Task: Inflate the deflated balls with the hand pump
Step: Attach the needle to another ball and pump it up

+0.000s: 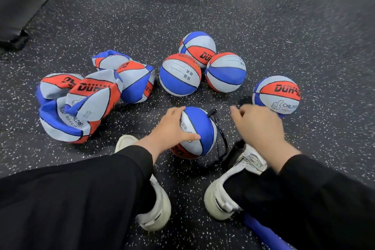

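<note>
Black speckled rubber floor [203, 12]. Left hand [174, 128] gripping ball [199, 130]; right hand [257, 126] curled over pump [233, 154], grip unclear. Flat balls [85, 97] left of hands, round ones [180, 74] beyond.

Matt pebbled rubber balls [180, 74] on rough, white-speckled black rubber floor [223, 16].
</note>
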Demonstrator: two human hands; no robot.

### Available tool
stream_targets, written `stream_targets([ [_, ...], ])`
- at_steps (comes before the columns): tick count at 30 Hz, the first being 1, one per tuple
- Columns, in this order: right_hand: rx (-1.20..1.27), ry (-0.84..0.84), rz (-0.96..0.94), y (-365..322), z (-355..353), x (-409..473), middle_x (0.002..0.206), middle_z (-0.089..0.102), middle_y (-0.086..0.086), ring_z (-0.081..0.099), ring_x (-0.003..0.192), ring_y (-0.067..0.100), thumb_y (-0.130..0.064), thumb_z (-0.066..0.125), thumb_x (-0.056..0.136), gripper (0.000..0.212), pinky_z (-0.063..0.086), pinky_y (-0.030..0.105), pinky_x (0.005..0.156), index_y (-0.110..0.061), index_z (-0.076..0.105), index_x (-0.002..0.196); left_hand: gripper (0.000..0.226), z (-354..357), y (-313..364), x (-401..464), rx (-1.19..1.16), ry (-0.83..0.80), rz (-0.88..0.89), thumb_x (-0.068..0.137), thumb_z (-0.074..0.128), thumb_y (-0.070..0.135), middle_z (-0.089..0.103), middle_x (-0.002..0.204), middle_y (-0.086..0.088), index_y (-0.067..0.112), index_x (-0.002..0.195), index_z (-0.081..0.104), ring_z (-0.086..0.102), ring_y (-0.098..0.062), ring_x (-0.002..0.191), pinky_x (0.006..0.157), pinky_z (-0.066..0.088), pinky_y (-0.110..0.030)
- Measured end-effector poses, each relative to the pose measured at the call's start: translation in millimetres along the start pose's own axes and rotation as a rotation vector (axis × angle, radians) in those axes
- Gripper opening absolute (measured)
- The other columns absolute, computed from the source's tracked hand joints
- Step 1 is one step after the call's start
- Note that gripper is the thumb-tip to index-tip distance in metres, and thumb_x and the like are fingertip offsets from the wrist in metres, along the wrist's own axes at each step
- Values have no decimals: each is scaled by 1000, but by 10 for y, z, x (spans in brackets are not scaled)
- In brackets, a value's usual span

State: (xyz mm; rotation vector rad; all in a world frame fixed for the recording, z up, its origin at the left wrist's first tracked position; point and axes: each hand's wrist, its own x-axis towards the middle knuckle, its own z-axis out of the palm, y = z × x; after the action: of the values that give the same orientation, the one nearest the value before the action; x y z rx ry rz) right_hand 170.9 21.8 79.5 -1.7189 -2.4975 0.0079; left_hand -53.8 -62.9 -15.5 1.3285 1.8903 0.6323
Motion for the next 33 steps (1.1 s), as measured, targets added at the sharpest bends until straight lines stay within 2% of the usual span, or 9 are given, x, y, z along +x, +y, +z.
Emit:
stream_targets([
  [5, -33, -116, -62, -115, 668, -458, 78, 60, 5, 62, 73, 34, -49, 32, 99, 53, 44, 35, 58, -16, 63, 71, 118, 43, 33, -15, 36, 13, -10, 69, 88, 55, 24, 158, 1, 19, 160, 23, 29, -22, 147, 122, 27, -39],
  [8, -44, -166, -51, -83, 684, -421, 86, 64, 5, 65, 82, 32, -55, 21, 101, 61, 48, 37, 66, -18, 64, 80, 117, 32, 65, -23, 29, 20, -31, 71, 87, 55, 22, 162, 0, 18, 160, 21, 26, -23, 149, 121, 24, -38],
  [10, -55, -193, -42, 55, 609, -353, 89, 67, 3, 66, 89, 31, -60, 23, 102, 58, 44, 36, 70, -21, 61, 80, 118, 24, 33, -34, 30, 7, -42, 70, 88, 54, 22, 164, 1, 20, 160, 20, 24, -24, 150, 121, 24, -38],
  [16, -23, -80, -144, 34, 60, -38, 63, 59, 8, 60, 69, 36, -61, 31, 101, 63, 41, 36, 59, -17, 44, 58, 137, -7, -33, -40, 131, -92, -1, 62, 88, 63, 9, 169, -2, 21, 164, 6, 13, -25, 155, 126, 19, -45],
  [21, 14, -103, -117, 44, -393, 220, 58, 56, 5, 56, 66, 31, -60, 38, 100, 63, 43, 34, 57, -14, 60, 61, 138, -17, -49, -28, 105, -89, -8, 64, 91, 58, 7, 169, -4, 19, 164, 4, 11, -24, 156, 127, 16, -43],
  [24, 10, 29, -43, 36, -163, 61, 55, 51, 2, 54, 62, 32, -61, 36, 100, 62, 38, 33, 53, -16, 54, 61, 130, 20, -91, -54, -6, -100, -34, 70, 89, 52, -3, 170, -1, 27, 164, 3, 5, -17, 157, 126, 13, -37],
  [28, -6, -11, 35, 36, 368, -254, 72, 59, 3, 59, 71, 32, -60, 30, 101, 58, 37, 34, 59, -19, 55, 69, 107, 28, -108, -41, -234, -63, -120, 85, 77, 51, -2, 171, 2, 33, 163, 6, 6, -14, 157, 126, 13, -38],
  [30, -52, -66, 17, 9, 602, -418, 86, 64, 3, 64, 81, 30, -60, 29, 101, 59, 38, 35, 62, -19, 61, 75, 114, 2, -95, -29, -306, -52, -169, 84, 80, 48, 9, 171, 3, 27, 164, 2, 17, -17, 155, 126, 19, -40],
  [33, -64, -106, -41, -86, 744, -525, 87, 63, 1, 65, 85, 28, -61, 23, 101, 61, 38, 36, 62, -20, 63, 79, 121, -18, -96, -15, -260, -62, -179, 79, 85, 48, 14, 170, 1, 19, 164, 4, 19, -18, 154, 126, 20, -38],
])
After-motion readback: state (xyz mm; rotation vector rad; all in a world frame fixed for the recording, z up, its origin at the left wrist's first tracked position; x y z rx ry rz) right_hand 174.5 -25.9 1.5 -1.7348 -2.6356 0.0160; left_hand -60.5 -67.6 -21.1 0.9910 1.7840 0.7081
